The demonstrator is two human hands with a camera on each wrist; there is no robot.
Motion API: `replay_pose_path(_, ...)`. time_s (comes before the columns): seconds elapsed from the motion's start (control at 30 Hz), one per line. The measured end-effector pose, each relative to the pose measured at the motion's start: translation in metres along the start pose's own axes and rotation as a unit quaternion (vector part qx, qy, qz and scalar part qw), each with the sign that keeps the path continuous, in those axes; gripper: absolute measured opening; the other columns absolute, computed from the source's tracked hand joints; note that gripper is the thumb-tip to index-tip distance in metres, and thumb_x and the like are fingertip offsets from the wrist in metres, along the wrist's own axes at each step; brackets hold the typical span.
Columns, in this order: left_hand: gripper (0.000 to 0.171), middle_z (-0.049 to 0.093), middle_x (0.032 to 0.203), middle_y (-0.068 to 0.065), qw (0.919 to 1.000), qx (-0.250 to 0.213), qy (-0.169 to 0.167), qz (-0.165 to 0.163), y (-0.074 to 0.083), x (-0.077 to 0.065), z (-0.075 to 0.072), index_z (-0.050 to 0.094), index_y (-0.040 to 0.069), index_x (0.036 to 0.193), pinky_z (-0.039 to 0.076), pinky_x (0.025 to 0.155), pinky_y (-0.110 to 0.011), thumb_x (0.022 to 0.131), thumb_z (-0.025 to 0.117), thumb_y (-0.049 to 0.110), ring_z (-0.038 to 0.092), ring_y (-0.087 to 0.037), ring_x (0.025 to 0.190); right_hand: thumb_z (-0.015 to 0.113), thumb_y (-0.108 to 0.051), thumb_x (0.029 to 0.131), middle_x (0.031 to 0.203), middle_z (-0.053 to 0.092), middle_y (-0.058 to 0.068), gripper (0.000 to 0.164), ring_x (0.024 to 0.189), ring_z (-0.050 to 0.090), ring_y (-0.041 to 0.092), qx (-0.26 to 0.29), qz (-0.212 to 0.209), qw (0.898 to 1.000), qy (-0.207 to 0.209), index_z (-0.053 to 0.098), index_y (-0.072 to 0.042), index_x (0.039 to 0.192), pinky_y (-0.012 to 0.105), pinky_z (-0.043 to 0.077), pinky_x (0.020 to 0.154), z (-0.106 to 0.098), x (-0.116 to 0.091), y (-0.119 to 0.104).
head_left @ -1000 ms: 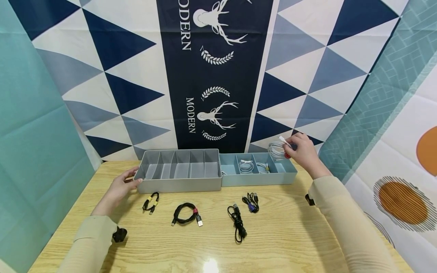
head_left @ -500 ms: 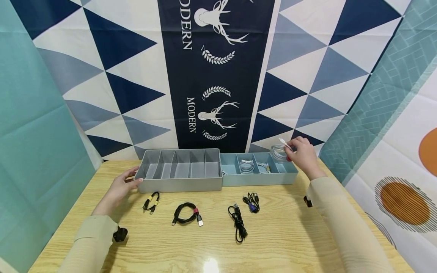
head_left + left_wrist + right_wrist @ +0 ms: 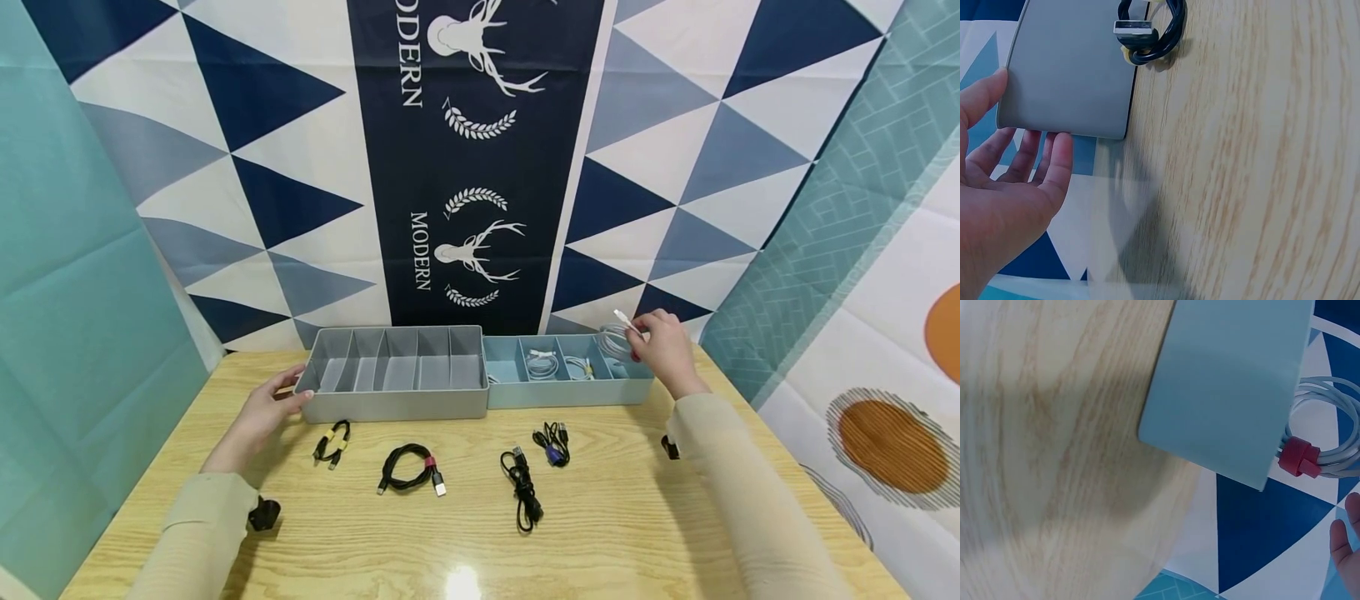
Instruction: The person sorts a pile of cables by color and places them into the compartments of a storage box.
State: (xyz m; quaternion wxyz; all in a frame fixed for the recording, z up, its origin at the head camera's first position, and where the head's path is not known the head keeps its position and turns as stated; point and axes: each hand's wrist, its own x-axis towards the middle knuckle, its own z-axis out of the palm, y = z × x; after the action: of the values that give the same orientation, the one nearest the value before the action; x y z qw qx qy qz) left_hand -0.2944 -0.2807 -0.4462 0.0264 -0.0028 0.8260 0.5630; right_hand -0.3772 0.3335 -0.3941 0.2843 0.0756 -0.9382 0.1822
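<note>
Right hand (image 3: 663, 354) is pinching the white cable (image 3: 612, 342), which is hanging just over the blue tray's (image 3: 570, 396) right end. It's looking light, bendy, kinda springy; only the plug (image 3: 623, 318) is seeming delicate. I'd be gripping the red strap (image 3: 1299, 456). The wrist view's cropping most fingertips, so I'm guessing the exact hold. Left hand's (image 3: 264, 410) thumb and fingers are holding the grey tray's (image 3: 397, 407) corner.

Worktop (image 3: 405, 554) is wood-grained. Grey divided box (image 3: 397, 407) and blue divided box (image 3: 566, 396) stand end to end at rear; before them lie four black cables: yellow-tied loop (image 3: 342, 445), red-tied coil (image 3: 430, 463), elongated bundle (image 3: 524, 492), purple-tied bundle (image 3: 554, 452).
</note>
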Motion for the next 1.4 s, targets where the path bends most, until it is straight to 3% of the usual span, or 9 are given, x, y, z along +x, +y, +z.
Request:
replay_pose_path(0.63, 0.069, 0.015, 0.153, -0.026, 1.0, -0.003, -0.004, -0.004, 0.002, 0.0, -0.001, 0.017, 0.01, 0.152, 0.038, 0.102, -0.051, 0.096, 0.055, 0.025, 0.028, -0.043, 0.135, 0.064, -0.016, 0.086, 0.09, 0.058, 0.017, 0.018, 0.082, 0.048, 0.033, -0.002, 0.03, 1.0, -0.008, 0.067, 0.002, 0.089, 0.046, 0.036, 0.068, 0.017, -0.003, 0.008)
replay_pose_path(0.97, 0.068, 0.017, 0.152, -0.026, 1.0, 0.004, -0.004, 0.0, 0.001, 0.004, -0.003, 0.017, 0.011, 0.152, 0.043, 0.099, -0.046, 0.096, 0.055, 0.024, 0.029, -0.043, 0.134, 0.061, -0.019, 0.089, 0.093, 0.056, 0.016, 0.02, 0.088, 0.047, 0.033, -0.003, 0.053, 0.998, -0.039, 0.065, 0.001, 0.091, 0.048, 0.036, 0.074, 0.022, -0.004, 0.01)
replay_pose_path(1.4, 0.069, 0.018, 0.152, -0.025, 1.0, -0.004, -0.003, -0.001, -0.001, 0.005, -0.003, 0.018, 0.012, 0.152, 0.04, 0.101, -0.05, 0.096, 0.056, 0.027, 0.029, -0.042, 0.134, 0.062, -0.018, 0.088, 0.091, 0.057, 0.016, 0.02, 0.086, 0.047, 0.033, -0.005, 0.063, 0.995, -0.07, 0.065, 0.002, 0.091, 0.047, 0.037, 0.073, 0.027, -0.007, 0.016)
